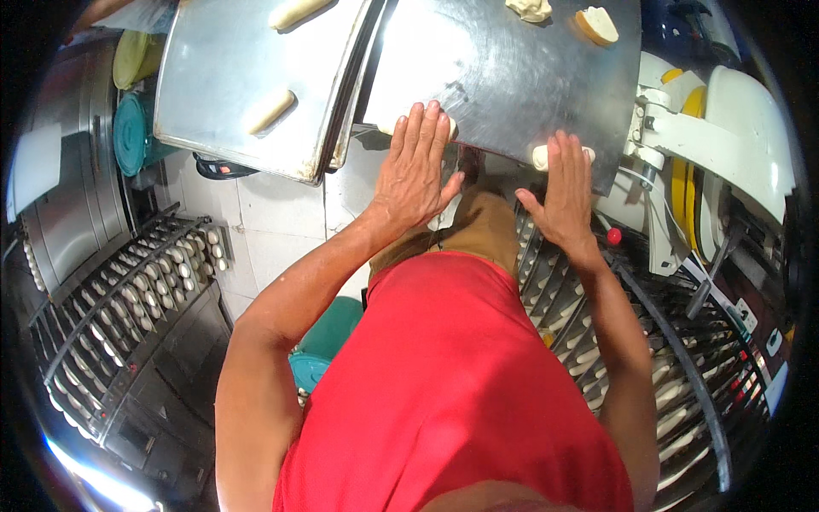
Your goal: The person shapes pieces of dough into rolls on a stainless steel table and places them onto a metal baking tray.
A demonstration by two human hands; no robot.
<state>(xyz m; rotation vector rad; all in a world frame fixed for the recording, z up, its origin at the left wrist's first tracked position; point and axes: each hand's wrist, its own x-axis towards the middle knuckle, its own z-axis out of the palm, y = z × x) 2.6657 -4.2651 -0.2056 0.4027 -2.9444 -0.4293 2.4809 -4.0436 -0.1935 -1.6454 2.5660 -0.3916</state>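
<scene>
Two dough rolls (273,112) seem shaped on the tray (213,72) left of the bench (503,94), two dough pieces (540,157) look underway beneath flat, straight-fingered hands (414,175) at its near edge — and two rough lumps (529,8) toward its far side look left to do.

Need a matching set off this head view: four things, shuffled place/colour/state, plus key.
Things
1. Left hand
2. Tray
3. Right hand
4. Shirt

Place, colour or state
A. Flat over a dough piece at the steel table's near right corner
B. Red
C. Flat over another dough piece, on the side nearer the tray
D. Bears two visible dough rolls

Pairs: 1-C, 2-D, 3-A, 4-B
</scene>
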